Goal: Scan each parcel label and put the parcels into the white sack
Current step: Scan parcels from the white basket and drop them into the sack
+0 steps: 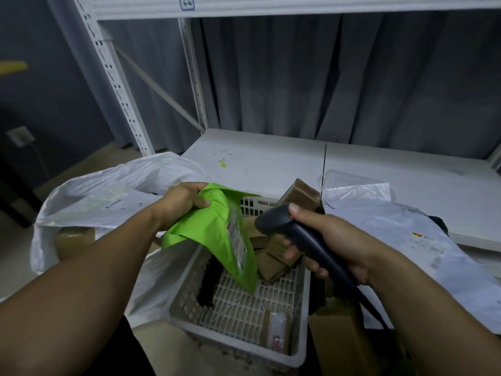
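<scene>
Your left hand [180,200] grasps the top edge of a green parcel [217,232], with the fingers folded over the plastic. The parcel hangs down over the white basket [238,335], and its lower corner reaches almost to the basket floor. A label [237,240] is on the side that faces your right hand, but the print is too blurred to read.

Your right hand [333,240] is closed around the handle of a dark scanner [284,223]. The head of the scanner points at the label, and a small red light shines on top of it, just beside your thumb. A dark cable goes down from the handle to the lower right.

The white sack [89,196] stands open on your left, just beside the basket, and a brown box [73,240] shows inside it. In the basket lie several cardboard parcels [273,261], most of them at the far end. Behind the basket is the white desk [271,158] under the shelf frame, with flat white mailers [401,232] on its right part.
</scene>
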